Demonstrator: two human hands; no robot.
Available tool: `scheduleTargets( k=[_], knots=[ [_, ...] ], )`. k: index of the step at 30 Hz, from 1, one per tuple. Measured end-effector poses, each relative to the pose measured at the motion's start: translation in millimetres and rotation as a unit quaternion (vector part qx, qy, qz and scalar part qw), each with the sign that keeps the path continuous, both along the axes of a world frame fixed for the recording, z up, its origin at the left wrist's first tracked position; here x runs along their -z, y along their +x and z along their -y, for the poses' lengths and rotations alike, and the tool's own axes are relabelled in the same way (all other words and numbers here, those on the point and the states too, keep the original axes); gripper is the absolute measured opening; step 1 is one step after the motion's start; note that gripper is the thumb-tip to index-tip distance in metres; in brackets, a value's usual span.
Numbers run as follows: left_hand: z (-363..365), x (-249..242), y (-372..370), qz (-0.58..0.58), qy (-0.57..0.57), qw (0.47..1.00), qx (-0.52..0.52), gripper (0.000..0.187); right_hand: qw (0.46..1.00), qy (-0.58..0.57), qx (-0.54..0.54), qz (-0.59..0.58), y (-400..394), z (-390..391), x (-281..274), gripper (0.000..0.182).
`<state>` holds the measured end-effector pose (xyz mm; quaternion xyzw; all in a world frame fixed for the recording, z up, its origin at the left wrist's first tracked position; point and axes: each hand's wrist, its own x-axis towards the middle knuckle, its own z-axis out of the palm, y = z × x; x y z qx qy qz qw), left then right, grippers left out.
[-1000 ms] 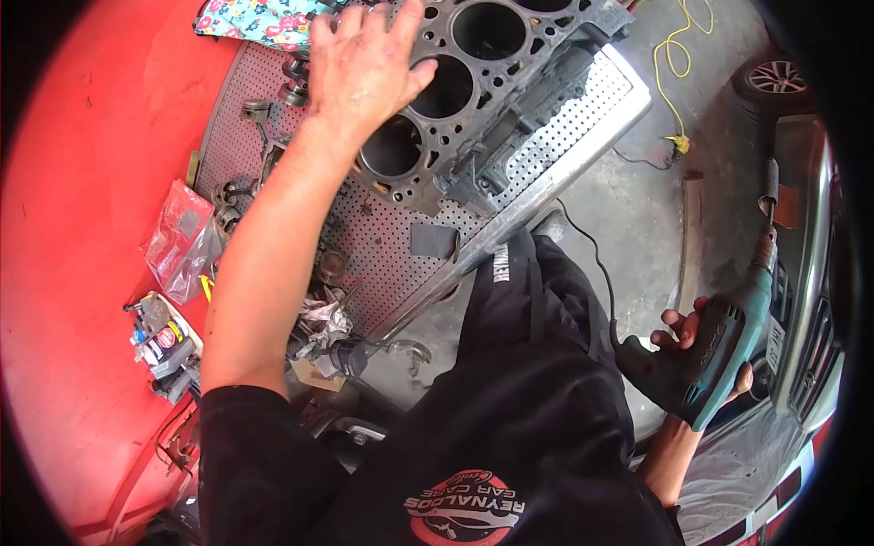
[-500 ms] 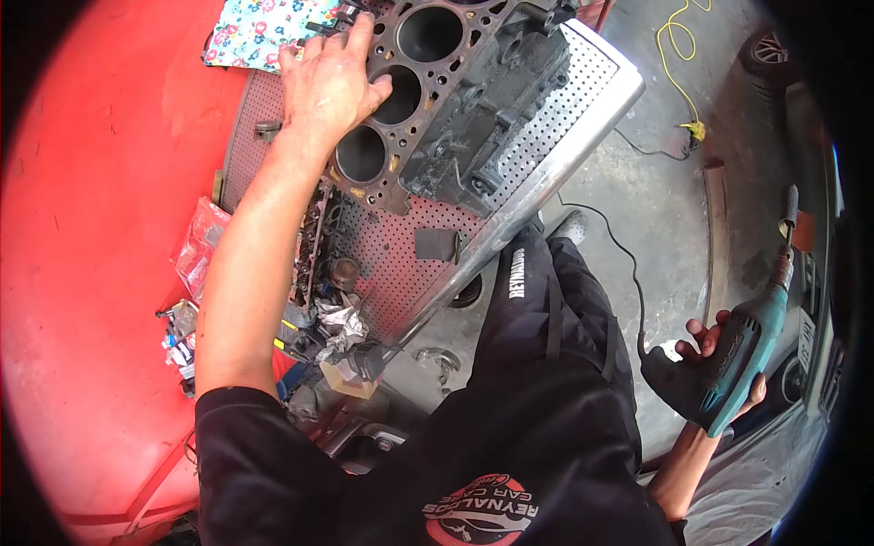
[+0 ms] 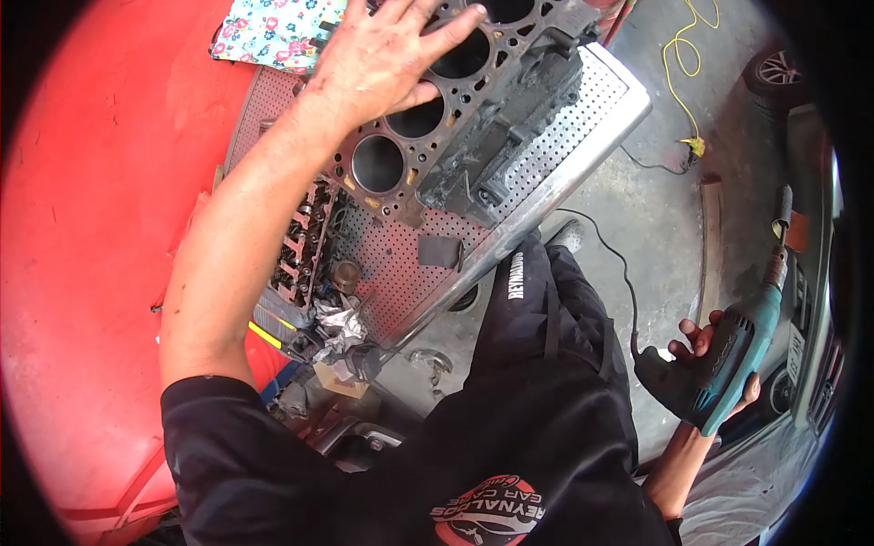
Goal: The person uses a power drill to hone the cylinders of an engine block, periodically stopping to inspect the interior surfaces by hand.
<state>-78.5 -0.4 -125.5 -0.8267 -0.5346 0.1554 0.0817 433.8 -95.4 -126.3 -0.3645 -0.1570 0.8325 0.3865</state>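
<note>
The far end of the engine block point(image 3: 473, 109) is cut off by the top of the frame at 12 o'clock, and part of its deck is covered by the left hand point(image 3: 387, 55). The small parts point(image 3: 314, 264) heaped at the bench's near edge are too cluttered to be told apart.

The left arm is stretched toward 12 o'clock, the hand laid flat on the block's deck with fingers point(image 3: 460, 27) spread open over the cylinder bores. The right hand point(image 3: 715, 364) is held low at 3 o'clock beside the hip, its fingers closed around the grip of a teal power drill point(image 3: 728, 350), the bit pointed up toward 1 o'clock.

The block is set diagonally on the perforated metal bench point(image 3: 555, 136), whose bright rim is run from 2 toward 7 o'clock. Open concrete floor point(image 3: 655, 200) is seen beyond that rim.
</note>
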Motion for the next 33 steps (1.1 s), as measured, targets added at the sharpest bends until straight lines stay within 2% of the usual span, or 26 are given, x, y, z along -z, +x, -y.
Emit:
scheduleTargets(
  k=[3, 6, 10, 11, 12, 13, 14, 16, 18, 20, 21, 24, 28, 33],
  knots=[
    [1, 10, -7, 0.028, 0.000, 1.000, -0.013, 0.108, 1.000, 0.006, -0.004, 0.018, -11, -4, -7, 0.103],
    [-1, 10, -23, 0.066, 0.021, 0.997, 0.034, 0.108, 0.999, 0.016, -0.007, 0.027, -23, -11, -12, 0.103],
    [14, 3, -33, 0.076, 0.081, 0.994, 0.016, 0.105, 0.999, 0.026, -0.009, 0.028, -43, -12, -22, 0.103],
    [15, 0, -33, 0.114, 0.231, 0.964, 0.065, 0.077, 0.999, 0.031, -0.007, 0.026, -49, -15, -23, 0.104],
    [23, -6, -27, 0.225, 0.156, 0.954, -0.126, 0.073, 0.999, 0.033, -0.007, 0.022, -54, -17, -25, 0.104],
    [36, -12, -18, 0.324, 0.070, 0.891, -0.309, 0.069, 0.999, 0.033, -0.005, 0.020, -59, -17, -27, 0.104],
    [48, -16, -9, 0.403, -0.022, 0.782, -0.475, 0.065, 0.999, 0.034, -0.004, 0.016, -63, -17, -29, 0.104],
    [78, -3, -5, 0.589, -0.224, 0.576, -0.520, 0.057, 0.999, 0.023, 0.003, 0.023, -72, -20, -32, 0.105],
    [99, 14, 13, 0.626, -0.295, 0.504, -0.517, 0.062, 1.000, 0.007, -0.007, 0.017, -76, -26, -31, 0.106],
    [98, 23, 25, 0.634, -0.338, 0.480, -0.504, 0.072, 1.000, 0.000, -0.019, 0.015, -82, -38, -25, 0.106],
    [93, 28, 29, 0.660, -0.344, 0.441, -0.501, 0.081, 0.999, -0.001, -0.029, 0.014, -84, -46, -20, 0.106],
    [72, 28, 40, 0.655, -0.331, 0.373, -0.568, 0.082, 0.997, -0.028, -0.063, 0.016, -92, -75, -13, 0.107],
    [80, -3, 56, 0.638, -0.299, 0.412, -0.578, 0.088, 0.990, -0.054, -0.128, 0.013, -94, -127, -7, 0.109],
    [69, -11, 62, 0.589, -0.284, 0.428, -0.624, 0.088, 0.976, -0.067, -0.198, 0.055, -101, -192, -4, 0.113]
  ],
)
